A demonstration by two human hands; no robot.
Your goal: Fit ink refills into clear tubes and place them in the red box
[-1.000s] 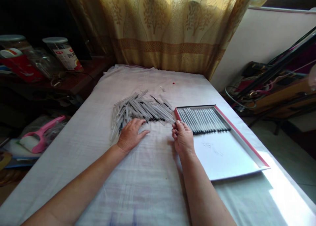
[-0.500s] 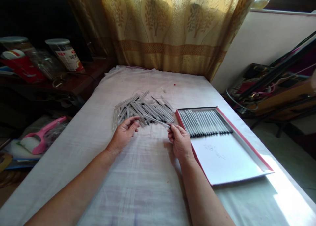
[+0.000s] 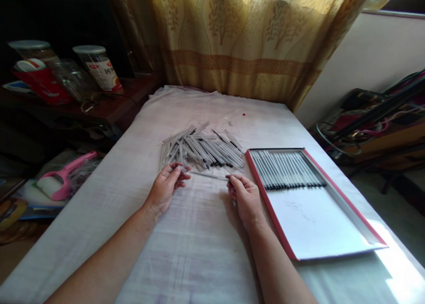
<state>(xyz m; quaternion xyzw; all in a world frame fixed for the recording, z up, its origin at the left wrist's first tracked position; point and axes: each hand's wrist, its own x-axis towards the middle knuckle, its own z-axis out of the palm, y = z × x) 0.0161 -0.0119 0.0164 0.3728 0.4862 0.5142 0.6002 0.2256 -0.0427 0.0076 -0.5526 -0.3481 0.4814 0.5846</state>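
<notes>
1. The left hand (image 3: 162,189) has its grip pinched, thumb against index finger, on the left end of a slim clear pen tube (image 3: 210,176).
2. The right hand (image 3: 246,198) pinches the other end of that tube in its fingertips, so it spans the gap between both hands, just above the near edge of the pile.
3. That pile of clear and black-ended pen parts (image 3: 202,149) lies loose on the cloth-covered worktop (image 3: 195,251), beyond the hands.
4. Right of the right hand lies a shallow red-walled box (image 3: 272,207); a row of clear pens (image 3: 285,167) fills its far half, black ends toward the person.
5. A small red piece (image 3: 244,114) sits beyond the pile, toward the gold curtain (image 3: 229,38).
</notes>
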